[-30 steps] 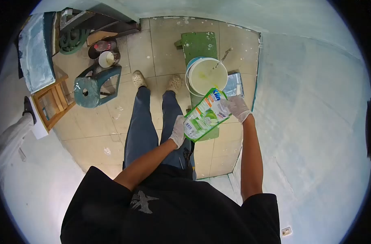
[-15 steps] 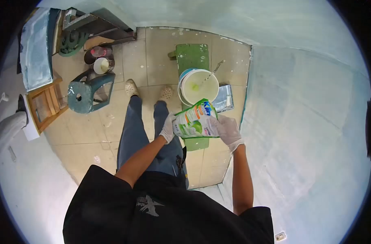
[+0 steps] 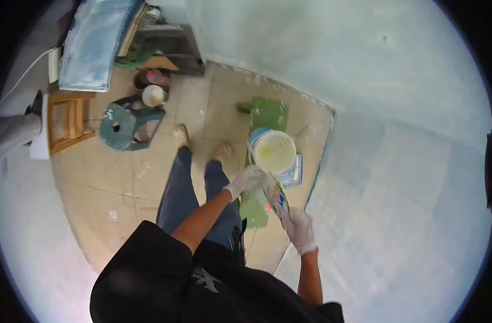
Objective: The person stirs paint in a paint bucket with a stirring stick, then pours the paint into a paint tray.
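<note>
My right hand, in a thin whitish glove, is closed on the lower right end of a green and white refill pouch. The pouch is turned nearly edge-on, its blue-lettered front facing right. My left hand, gloved too, is at the pouch's upper left edge; its fingers are blurred but appear to grip it. Just beyond the pouch stands a white bucket holding pale liquid with a yellow-green patch. A blurred stick leans out over its far right rim. Under the bucket is a green bench.
A blue-and-white box lies right of the bucket, close to the wall. To the left are a dark green stool, a small paint-marked pail, a wooden frame and a pale blue panel.
The pouch has turned from showing its printed front to nearly edge-on. Both hands have moved lower in the picture with it. The view has shifted, so the bucket appears lower and further right.
</note>
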### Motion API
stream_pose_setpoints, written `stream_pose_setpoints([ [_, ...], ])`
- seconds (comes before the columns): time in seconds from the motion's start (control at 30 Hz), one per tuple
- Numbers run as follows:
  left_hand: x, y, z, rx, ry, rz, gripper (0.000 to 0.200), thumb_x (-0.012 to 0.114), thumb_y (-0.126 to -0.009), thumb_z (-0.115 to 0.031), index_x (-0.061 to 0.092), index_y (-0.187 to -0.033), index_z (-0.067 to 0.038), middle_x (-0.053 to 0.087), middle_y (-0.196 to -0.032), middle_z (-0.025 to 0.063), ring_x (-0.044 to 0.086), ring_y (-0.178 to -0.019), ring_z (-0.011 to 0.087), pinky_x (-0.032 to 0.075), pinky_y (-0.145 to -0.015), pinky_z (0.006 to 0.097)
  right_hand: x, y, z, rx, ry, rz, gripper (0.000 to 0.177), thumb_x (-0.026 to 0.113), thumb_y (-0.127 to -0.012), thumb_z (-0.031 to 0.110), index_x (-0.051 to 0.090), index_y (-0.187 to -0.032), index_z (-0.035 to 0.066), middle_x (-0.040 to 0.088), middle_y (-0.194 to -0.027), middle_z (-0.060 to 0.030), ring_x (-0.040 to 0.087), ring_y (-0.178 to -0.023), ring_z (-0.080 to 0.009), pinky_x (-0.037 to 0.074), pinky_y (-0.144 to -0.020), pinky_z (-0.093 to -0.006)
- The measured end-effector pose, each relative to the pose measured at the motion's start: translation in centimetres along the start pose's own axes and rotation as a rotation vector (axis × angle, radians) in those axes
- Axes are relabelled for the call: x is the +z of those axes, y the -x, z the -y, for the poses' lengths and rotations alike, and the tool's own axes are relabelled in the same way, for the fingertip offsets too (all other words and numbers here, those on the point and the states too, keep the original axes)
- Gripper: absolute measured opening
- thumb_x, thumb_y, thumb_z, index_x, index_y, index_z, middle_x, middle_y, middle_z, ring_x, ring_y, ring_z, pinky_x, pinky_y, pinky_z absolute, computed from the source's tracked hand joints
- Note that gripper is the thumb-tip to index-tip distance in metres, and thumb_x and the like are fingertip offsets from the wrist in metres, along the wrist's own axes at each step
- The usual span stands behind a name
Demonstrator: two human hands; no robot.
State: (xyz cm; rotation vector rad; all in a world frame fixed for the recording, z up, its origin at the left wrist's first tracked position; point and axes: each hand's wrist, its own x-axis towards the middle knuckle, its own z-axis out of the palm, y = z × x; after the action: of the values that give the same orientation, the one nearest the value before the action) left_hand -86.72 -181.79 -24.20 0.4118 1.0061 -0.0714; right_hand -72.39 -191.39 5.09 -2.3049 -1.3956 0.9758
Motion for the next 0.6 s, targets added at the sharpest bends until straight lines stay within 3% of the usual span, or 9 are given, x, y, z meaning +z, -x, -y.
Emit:
stream_pose_setpoints([
  [0.03, -3.9, -4.5, 4.1, -0.065, 0.097, 0.31, 0.048, 0.045, -0.093, -0.045, 0.053, -0.131, -0.017, 0.057, -0.125, 0.0041, 0.058, -0.094, 0.0197, 0.049, -0.084, 0.0354, -1.6, -0.1, 1.5, -0.066, 0.114, -0.004, 0.014, 0.065, -0.083, 0.012, 0.055, -0.075, 0.006, 0.051, -0.067, -0.0139, 0.053, -0.064, -0.0333, 0.043, -0.057, -0.0429],
  [0.1, -5.0, 1.7, -1.7, -0.037, 0.02, 0.358, 0.045, 0.046, -0.094, -0.041, 0.052, -0.132, -0.018, 0.058, -0.126, 0.0017, 0.058, -0.097, 0.0165, 0.05, -0.083, 0.0348, -4.4, -0.7, 3.6, -0.075, 0.246, 0.006, 0.013, 0.064, -0.082, 0.013, 0.055, -0.076, 0.007, 0.053, -0.067, -0.0126, 0.054, -0.065, -0.0331, 0.043, -0.059, -0.0436],
  [0.17, -8.3, 5.8, -5.0, 0.436, -0.544, 0.289, 0.042, 0.046, -0.095, -0.037, 0.052, -0.132, -0.018, 0.058, -0.125, 0.0016, 0.058, -0.103, 0.0151, 0.05, -0.083, 0.0354, -6.7, -1.9, 4.9, -0.207, 0.259, 0.0, 0.009, 0.064, -0.08, 0.014, 0.056, -0.077, 0.01, 0.055, -0.068, -0.012, 0.055, -0.065, -0.0323, 0.044, -0.059, -0.0441],
  [0.23, -11.1, 11.3, -11.7, -0.026, -0.134, 0.176, 0.042, 0.055, -0.091, -0.025, 0.051, -0.131, -0.016, 0.06, -0.116, -0.0004, 0.058, -0.097, 0.0085, 0.05, -0.076, 0.0285, -9.1, -4.1, 8.4, -0.234, 0.331, 0.05, 0.007, 0.063, -0.079, 0.013, 0.057, -0.078, 0.01, 0.057, -0.07, -0.0113, 0.056, -0.066, -0.0318, 0.045, -0.059, -0.0443],
  [0.3, -15.8, 14.3, -14.2, 0.118, -0.17, 0.095, 0.042, 0.054, -0.092, -0.031, 0.053, -0.131, -0.018, 0.06, -0.119, -0.0003, 0.059, -0.101, 0.0115, 0.051, -0.081, 0.0308, -12.0, -6.2, 13.5, -0.385, 0.453, 0.079, 0.007, 0.062, -0.081, 0.015, 0.059, -0.082, 0.009, 0.058, -0.072, -0.0107, 0.056, -0.066, -0.0314, 0.045, -0.059, -0.0438],
  [0.33, -17.2, 16.4, -15.8, 0.129, -0.142, -0.067, 0.043, 0.053, -0.092, -0.034, 0.053, -0.131, -0.017, 0.06, -0.119, 0.0004, 0.061, -0.1, 0.0145, 0.052, -0.08, 0.0334, -13.2, -7.6, 16.4, -0.508, 0.802, 0.106, 0.018, 0.064, -0.086, 0.021, 0.058, -0.074, 0.009, 0.058, -0.068, -0.0094, 0.056, -0.06, -0.0313, 0.045, -0.057, -0.0426],
  [0.37, -18.7, 18.8, -17.5, 0.138, -0.11, -0.227, 0.044, 0.053, -0.092, -0.037, 0.054, -0.13, -0.016, 0.061, -0.12, 0.0012, 0.062, -0.099, 0.0176, 0.053, -0.08, 0.0361, -14.5, -8.7, 19.3, -0.529, 0.813, 0.085, 0.018, 0.064, -0.086, 0.021, 0.058, -0.074, 0.009, 0.058, -0.068, -0.0094, 0.056, -0.06, -0.0313, 0.045, -0.057, -0.0426],
  [0.47, -25.9, 22.3, -17.8, 0.345, 0.014, -0.305, 0.046, 0.043, -0.096, -0.04, 0.05, -0.132, -0.014, 0.056, -0.13, 0.009, 0.059, -0.11, 0.0268, 0.049, -0.088, 0.0462, -17.8, -12.1, 25.1, -0.597, 0.675, -0.156, 0.012, 0.063, -0.084, 0.019, 0.059, -0.079, 0.009, 0.058, -0.072, -0.0097, 0.056, -0.065, -0.0318, 0.043, -0.058, -0.0451],
  [0.6, -32.0, 27.6, -16.8, 0.427, 0.199, -0.409, 0.048, 0.043, -0.094, -0.043, 0.051, -0.131, -0.014, 0.056, -0.128, 0.0106, 0.059, -0.11, 0.0295, 0.049, -0.088, 0.0472, -21.1, -17.0, 38.7, -0.765, 0.78, -0.309, 0.015, 0.062, -0.085, 0.02, 0.058, -0.077, 0.008, 0.058, -0.071, -0.0109, 0.056, -0.068, -0.0327, 0.042, -0.058, -0.0452],
])
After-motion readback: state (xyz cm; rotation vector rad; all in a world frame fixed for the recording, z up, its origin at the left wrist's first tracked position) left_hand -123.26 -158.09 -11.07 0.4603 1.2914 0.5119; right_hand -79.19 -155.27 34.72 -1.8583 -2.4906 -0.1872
